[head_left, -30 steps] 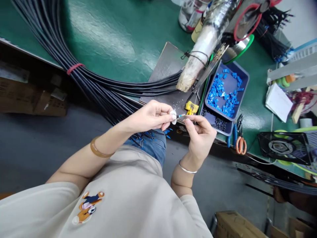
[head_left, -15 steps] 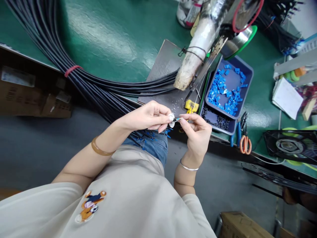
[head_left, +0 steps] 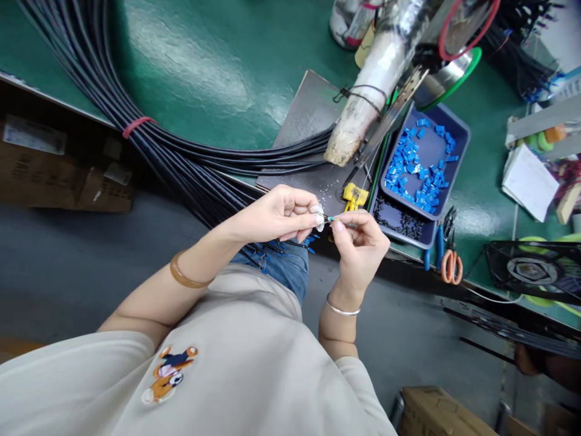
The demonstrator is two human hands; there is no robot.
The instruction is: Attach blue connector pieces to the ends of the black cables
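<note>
My left hand [head_left: 290, 215] has its fingertips, some wrapped in white, closed on the end of a black cable [head_left: 327, 218]. Thin inner wires, light blue and yellowish, stick out of that end towards the right. Thumb and forefinger of my right hand [head_left: 361, 239] pinch these wires, close to the left fingertips. Both hands are in front of the bench edge, over my lap. Black cables [head_left: 213, 194] tied in a bundle run past the left hand, and several blue-tipped ends [head_left: 309, 242] hang below it.
A purple-grey tray of blue connectors [head_left: 411, 166] overlaps one with small black parts [head_left: 402, 224]. A yellow tool [head_left: 354, 197], orange-handled scissors [head_left: 451, 266] and a fan [head_left: 533, 269] are along the bench edge. A white-wrapped tube [head_left: 358, 115] slants over a grey plate [head_left: 295, 130].
The hands stay together at the cable end. The wires between them now lie straighter, and the right fingers sit slightly lower on them. The whole view has shifted a little.
</note>
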